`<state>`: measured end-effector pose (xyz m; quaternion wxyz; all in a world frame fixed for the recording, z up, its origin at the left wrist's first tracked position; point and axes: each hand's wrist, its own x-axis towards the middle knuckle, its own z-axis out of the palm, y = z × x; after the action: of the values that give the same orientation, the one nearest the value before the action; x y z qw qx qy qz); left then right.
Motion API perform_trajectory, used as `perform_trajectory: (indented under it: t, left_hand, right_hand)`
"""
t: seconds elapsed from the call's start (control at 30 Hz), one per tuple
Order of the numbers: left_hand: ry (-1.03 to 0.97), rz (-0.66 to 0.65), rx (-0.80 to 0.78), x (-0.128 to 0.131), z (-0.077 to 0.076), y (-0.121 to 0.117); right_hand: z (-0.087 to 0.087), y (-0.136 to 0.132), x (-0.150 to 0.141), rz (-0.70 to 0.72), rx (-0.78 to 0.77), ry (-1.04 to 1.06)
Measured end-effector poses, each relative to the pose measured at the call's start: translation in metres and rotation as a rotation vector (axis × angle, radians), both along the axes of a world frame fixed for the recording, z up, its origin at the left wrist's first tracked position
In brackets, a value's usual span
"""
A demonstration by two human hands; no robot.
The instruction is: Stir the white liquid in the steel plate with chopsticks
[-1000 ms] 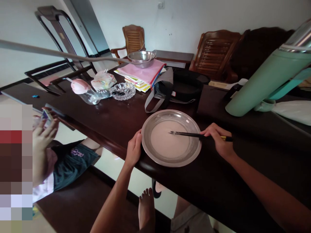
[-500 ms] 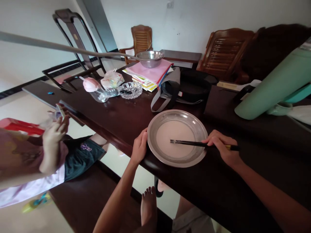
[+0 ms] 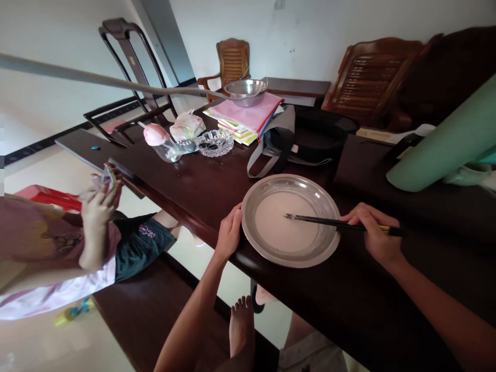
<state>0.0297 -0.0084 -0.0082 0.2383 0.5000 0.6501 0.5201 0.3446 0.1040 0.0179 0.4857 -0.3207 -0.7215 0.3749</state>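
A round metal bowl [image 3: 251,243] stands near the edge of the dark table, holding a pale, milky liquid [image 3: 281,232]. My left hand [image 3: 229,231] grips its left rim, with the fingers partly hidden beneath. In my right hand [image 3: 375,230], closed at the bowl's right side, is a pair of black chopsticks [image 3: 321,220] with gold bands near the back end. They lie almost level across the bowl, close together, and their whitened tips are over the middle of the liquid. Whether the tips dip in, I cannot tell.
A black and grey bag [image 3: 310,142] lies behind the bowl. Farther left are a glass ashtray [image 3: 217,143], a pink-lidded container [image 3: 157,137] and a metal basin [image 3: 246,92] on papers. A green cylinder [image 3: 437,150] leans at right. At left another person's hand [image 3: 101,201] holds a phone-like object.
My right hand has drawn to the right with the chopsticks, and their tips have shifted slightly right and away from me. My left hand keeps the rim. The view has turned a little left.
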Motion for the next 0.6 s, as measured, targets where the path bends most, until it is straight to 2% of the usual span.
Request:
perform_trajectory:
  t: [0.13,0.2,0.3,0.37,0.47,0.6]
  left_hand:
    - [-0.002,-0.003,0.0,-0.0002,0.0005,-0.0001]
    - [-0.001,0.001,0.003,-0.0005,0.0007,-0.0003]
    - [0.005,0.002,-0.002,-0.0009,0.0012,-0.0002]
    - [0.01,-0.004,-0.005,-0.0013,0.0014,0.0]
    - [0.02,0.001,-0.004,-0.0023,0.0003,0.0005]
    - [0.019,0.009,0.0,-0.0035,-0.0021,0.001]
  right_hand:
    - [0.0025,-0.0028,-0.0008,0.12,0.016,-0.06]
    - [0.0039,-0.0029,-0.0021,0.084,0.021,-0.1]
    - [0.0049,-0.0016,-0.0029,-0.02,0.005,-0.024]
    - [0.0055,-0.0016,-0.0032,0.024,0.016,-0.007]
    - [0.0065,-0.0014,-0.0044,0.115,0.056,-0.091]
    - [0.0055,0.0011,-0.0037,-0.041,0.007,-0.026]
